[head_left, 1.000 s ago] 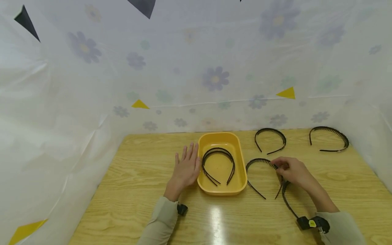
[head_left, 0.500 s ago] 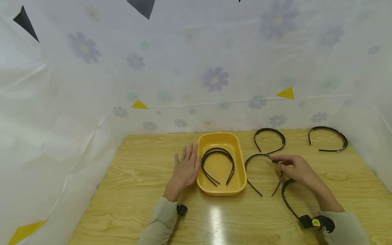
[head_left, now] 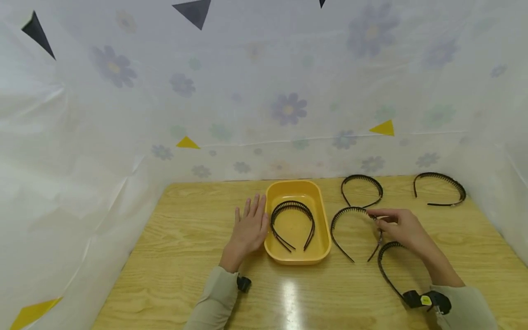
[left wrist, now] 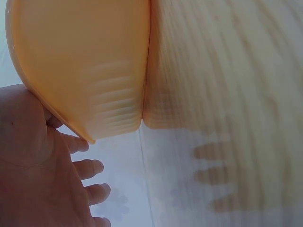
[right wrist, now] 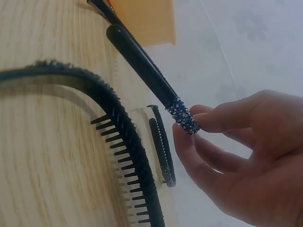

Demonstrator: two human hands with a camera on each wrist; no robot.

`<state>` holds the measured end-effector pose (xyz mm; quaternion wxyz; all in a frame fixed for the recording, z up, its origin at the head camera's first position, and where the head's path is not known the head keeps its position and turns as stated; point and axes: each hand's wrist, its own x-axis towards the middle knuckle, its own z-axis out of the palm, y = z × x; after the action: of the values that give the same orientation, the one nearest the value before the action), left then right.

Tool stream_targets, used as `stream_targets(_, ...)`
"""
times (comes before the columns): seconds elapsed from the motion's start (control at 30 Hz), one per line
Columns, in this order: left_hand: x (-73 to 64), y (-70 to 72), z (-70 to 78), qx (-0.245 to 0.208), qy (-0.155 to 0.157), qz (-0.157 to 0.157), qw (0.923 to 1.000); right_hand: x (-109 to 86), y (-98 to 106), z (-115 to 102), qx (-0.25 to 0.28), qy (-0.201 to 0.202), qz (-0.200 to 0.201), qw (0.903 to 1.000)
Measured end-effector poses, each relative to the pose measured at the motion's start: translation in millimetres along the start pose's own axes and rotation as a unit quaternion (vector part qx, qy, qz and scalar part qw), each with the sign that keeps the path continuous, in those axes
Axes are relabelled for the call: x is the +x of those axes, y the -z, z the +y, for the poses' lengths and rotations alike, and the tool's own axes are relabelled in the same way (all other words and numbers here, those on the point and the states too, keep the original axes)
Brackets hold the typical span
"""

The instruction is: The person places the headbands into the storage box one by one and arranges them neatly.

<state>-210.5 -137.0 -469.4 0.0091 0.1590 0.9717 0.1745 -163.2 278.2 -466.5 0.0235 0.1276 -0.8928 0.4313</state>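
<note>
Head: right hand [head_left: 406, 229] pinches one headband [head_left: 349, 208] (of six).

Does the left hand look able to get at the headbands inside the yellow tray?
Probably yes: the left hand is beside the yellow tray, holding nothing, and nothing covers the headbands from above; only the tray's wall stands between.

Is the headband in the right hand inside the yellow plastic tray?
No, the head view shows the right hand pinching the comb-toothed headband outside the yellow plastic tray, to its right.
</note>
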Motion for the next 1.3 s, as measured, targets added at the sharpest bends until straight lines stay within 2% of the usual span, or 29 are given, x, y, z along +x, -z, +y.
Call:
stream_targets(0.27,1.0,-5.2,-5.5,-0.005,-0.007,0.006,0.9999,-3.1,-0.1,1.1,0.003,0.031,0.047,0.9984)
stream_targets(0.5,1.1,-5.2,-4.9,-0.003,-0.007,0.005,1.0,-2.6,4.2,-0.5,0.0,0.003,0.068,0.9977)
stream_targets(0.67,0.9,-2.1,-3.5,-0.004,-0.009,0.002,0.9999,-2.2,6.7,0.1,-0.006,0.001,0.086,0.9962)
stream_targets(0.97,1.2,-0.7,-3.3,-0.004,-0.008,0.002,1.0,-2.8,7.6,-12.0,0.012,-0.013,0.09,0.9957)
stream_targets(1.3,-0.8,1.9,-1.1,-0.006,-0.004,0.001,1.0,-1.4,2.8,-18.8,0.068,0.001,0.09,0.9936)
